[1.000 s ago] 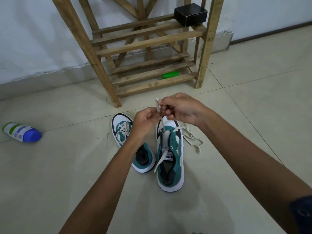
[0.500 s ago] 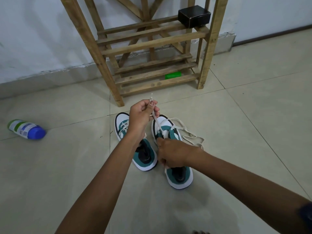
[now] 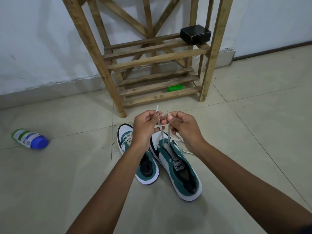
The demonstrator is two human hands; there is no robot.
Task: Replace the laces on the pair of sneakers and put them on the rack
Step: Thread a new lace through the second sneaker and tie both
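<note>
My left hand [image 3: 146, 125] pinches one end of the lace [image 3: 161, 132], and my right hand [image 3: 183, 126] pinches the other end. Both ends go straight down from my fingers into the front holes of the right shoe [image 3: 177, 166], which sits on the floor [image 3: 67, 183] just below my hands. I think this shoe is only just started, because most of its holes look bare. The left shoe [image 3: 135, 157] beside it already has a lace in it. Another lace [image 3: 180, 141] lies loose on the floor next to the right shoe. The rack [image 3: 152, 56] stands near, just past my hands. No shoe is on it yet.
</note>
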